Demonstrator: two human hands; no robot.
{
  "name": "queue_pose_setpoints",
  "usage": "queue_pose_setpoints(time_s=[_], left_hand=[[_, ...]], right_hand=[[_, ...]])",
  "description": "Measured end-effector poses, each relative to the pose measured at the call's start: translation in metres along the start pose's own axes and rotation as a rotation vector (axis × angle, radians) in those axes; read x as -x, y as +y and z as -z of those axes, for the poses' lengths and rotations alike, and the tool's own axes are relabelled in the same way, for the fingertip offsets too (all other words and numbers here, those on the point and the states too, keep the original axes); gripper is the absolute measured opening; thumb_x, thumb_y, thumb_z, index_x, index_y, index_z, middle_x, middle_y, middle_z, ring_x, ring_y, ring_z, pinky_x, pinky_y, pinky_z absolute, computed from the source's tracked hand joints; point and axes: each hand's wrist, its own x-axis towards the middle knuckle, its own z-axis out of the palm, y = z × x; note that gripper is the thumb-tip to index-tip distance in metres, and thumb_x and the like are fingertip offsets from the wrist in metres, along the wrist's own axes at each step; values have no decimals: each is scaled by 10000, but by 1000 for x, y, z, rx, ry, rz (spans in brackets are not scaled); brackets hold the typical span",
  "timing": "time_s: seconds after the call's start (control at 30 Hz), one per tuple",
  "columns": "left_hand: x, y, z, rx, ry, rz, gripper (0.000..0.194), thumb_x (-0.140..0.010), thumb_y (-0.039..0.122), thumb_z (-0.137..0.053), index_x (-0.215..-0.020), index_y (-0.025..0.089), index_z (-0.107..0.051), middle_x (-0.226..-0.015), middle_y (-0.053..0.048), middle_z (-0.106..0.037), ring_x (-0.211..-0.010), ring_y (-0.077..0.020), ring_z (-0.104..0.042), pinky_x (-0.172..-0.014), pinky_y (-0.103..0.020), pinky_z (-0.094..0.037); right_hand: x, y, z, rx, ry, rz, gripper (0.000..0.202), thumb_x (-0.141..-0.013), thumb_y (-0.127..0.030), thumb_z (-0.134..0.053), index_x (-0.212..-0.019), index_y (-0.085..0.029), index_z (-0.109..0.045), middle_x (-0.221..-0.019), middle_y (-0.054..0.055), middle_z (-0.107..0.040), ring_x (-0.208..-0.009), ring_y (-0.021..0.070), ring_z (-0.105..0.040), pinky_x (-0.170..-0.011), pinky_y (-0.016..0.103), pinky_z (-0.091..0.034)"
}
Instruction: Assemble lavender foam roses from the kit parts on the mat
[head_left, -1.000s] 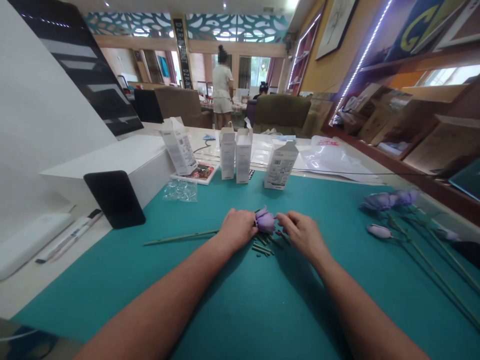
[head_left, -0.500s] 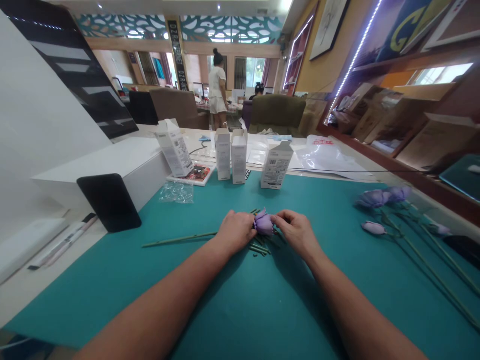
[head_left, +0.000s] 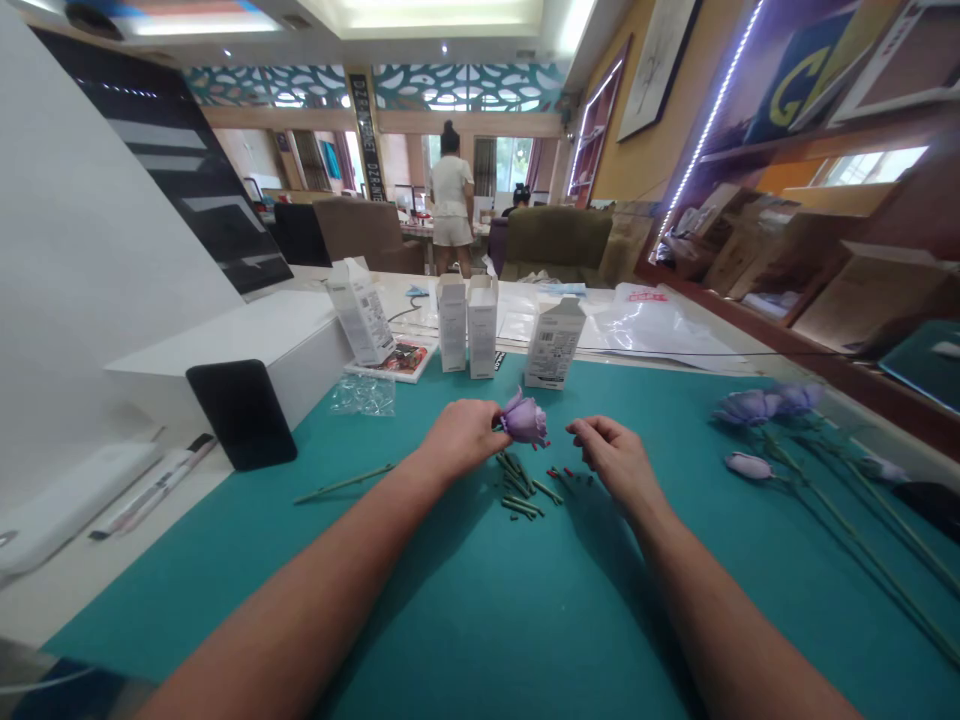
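Note:
A purple artificial flower (head_left: 525,418) is pinched at its base by my left hand (head_left: 466,435), the bloom tilted to the right above the mat. My right hand (head_left: 609,452) is a short way to the right of the petals, apart from them, thumb and fingertips drawn together; whether anything small is between them I cannot make out. Under the bloom lie several short cut green stem pieces (head_left: 520,506), with a few red-tipped bits (head_left: 568,472) near my right fingers. A long green stem (head_left: 341,484) rests on the mat, partly behind my left forearm.
The green mat (head_left: 480,620) covers the table. Small white boxes (head_left: 555,345) stand along its back edge. A black phone (head_left: 240,415) leans at left by a white box (head_left: 217,340). Purple flowers (head_left: 748,408) lie at right. A person (head_left: 451,190) stands in the background.
My left hand has raised the flower off the stem pieces, uncovering them. My right hand has drawn away from the petals to the right. The view has tilted up slightly.

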Motion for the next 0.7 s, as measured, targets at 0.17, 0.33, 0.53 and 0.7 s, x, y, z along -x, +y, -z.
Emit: queue_pose_setpoints(time_s=[0.17,0.33,0.53,0.7], left_hand=[[-5,3,55,373,11,14,204,-717,319,-628,-800,146,-698,-726,-51,-693,-645,-167,-594,-558,-265,-397],[-6,16,100,912,-13,-121,183,-695,281,-695,-741,105,-678,-675,-61,-671,-605,-139,-595,-598,-275,-472],[-2,42,117,1378,6,-220,159,-768,222,-677,-782,66,-647,-697,-62,-676,-597,-130,-625,-607,-273,-508],[-2,50,111,1570,40,-210,111,-836,184,-619,-809,81,-650,-783,-62,-704,-615,-135,-644,-619,-294,-525]], right_hand=[[7,-6,-8,-17,-67,22,365,-698,-522,-591,-720,-163,-652,-597,-14,-550,-485,108,-446,-442,239,-342],[26,-28,-26,-74,-277,37,337,-718,-495,-606,-752,-163,-654,-621,-17,-564,-507,102,-472,-479,239,-386],[56,-59,-48,-214,-561,58,410,-708,-395,-664,-1060,-189,-622,-994,52,-653,-561,90,-565,-546,260,-456],[66,-64,-48,-227,-643,46,327,-725,-395,-655,-975,-186,-633,-865,25,-674,-486,77,-529,-490,248,-455]])
